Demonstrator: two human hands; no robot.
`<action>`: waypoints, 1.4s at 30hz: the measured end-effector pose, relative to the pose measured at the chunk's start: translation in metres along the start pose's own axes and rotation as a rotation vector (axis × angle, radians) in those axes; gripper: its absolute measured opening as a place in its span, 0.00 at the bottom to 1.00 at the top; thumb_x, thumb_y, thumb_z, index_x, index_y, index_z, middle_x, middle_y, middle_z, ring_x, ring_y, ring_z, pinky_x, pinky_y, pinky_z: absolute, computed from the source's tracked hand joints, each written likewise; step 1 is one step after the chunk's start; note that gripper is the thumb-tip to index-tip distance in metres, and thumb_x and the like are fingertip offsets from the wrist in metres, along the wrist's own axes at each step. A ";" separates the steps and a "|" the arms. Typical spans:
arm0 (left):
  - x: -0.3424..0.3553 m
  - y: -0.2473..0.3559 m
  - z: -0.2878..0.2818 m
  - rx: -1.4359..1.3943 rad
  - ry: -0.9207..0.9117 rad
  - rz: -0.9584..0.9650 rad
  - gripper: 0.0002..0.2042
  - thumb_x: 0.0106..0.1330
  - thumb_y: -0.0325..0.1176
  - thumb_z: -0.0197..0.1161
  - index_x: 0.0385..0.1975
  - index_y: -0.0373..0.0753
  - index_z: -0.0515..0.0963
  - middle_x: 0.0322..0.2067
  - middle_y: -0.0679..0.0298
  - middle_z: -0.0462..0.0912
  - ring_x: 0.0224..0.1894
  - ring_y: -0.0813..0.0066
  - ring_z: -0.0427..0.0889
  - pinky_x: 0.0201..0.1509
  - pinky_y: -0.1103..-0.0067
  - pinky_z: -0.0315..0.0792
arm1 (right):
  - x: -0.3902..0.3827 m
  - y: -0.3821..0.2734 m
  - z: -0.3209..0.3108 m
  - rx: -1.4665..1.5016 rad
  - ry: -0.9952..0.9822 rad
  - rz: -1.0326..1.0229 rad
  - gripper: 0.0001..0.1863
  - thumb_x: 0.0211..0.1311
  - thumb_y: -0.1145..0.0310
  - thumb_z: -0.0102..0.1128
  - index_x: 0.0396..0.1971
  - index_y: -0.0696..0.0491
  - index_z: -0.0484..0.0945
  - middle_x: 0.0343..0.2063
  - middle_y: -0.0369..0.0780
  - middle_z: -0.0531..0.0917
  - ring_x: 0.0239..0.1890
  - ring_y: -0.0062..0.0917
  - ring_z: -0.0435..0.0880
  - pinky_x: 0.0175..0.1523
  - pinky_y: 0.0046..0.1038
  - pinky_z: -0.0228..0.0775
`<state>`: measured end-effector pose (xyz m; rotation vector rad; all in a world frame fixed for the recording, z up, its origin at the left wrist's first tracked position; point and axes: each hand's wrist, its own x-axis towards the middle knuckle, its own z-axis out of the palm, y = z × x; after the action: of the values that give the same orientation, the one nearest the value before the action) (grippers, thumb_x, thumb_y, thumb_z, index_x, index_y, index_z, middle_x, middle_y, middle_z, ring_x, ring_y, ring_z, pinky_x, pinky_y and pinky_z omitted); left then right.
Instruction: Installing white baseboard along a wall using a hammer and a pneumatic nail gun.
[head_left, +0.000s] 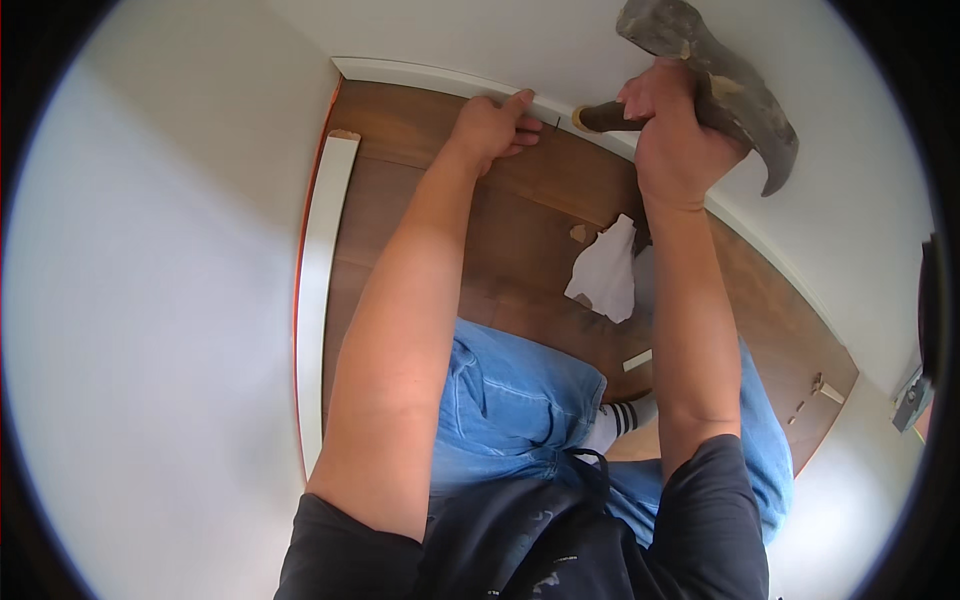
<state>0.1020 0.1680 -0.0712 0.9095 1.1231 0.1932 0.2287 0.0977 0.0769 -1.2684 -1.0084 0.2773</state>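
Observation:
My right hand (pixel 685 135) is wrapped round the dark handle of a claw hammer (pixel 745 95), close up to its head. The hammer is raised in front of the far wall, its curved claw pointing down to the right and the handle's end toward the left. My left hand (pixel 497 130) rests at the white baseboard (pixel 420 75) along that wall, thumb stretched along the board and fingers apart below it. I see nothing held in it. Just right of its fingertips, a thin dark nail-like piece (pixel 558 124) shows at the board's lower edge.
Another white board (pixel 325 230) lies along the left wall, beside an orange strip. On the brown plank floor (pixel 530 235) are a torn white sheet (pixel 605 272), a brown scrap (pixel 578 233), a white strip (pixel 637 360) and small debris (pixel 826 390). My jeans-clad legs (pixel 520 400) are folded close by.

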 end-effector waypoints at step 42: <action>0.032 0.019 -0.050 1.877 0.191 0.640 0.08 0.63 0.32 0.62 0.35 0.47 0.90 0.36 0.64 0.91 0.41 0.66 0.90 0.37 0.69 0.83 | -0.023 0.048 0.004 -0.507 -0.080 -0.343 0.04 0.51 0.73 0.70 0.26 0.52 0.82 0.20 0.36 0.80 0.23 0.27 0.79 0.33 0.29 0.71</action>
<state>0.0801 0.2246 -0.0864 2.9530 0.9255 -0.3844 0.2291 0.1007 0.0237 -1.5107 -1.3984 -0.2095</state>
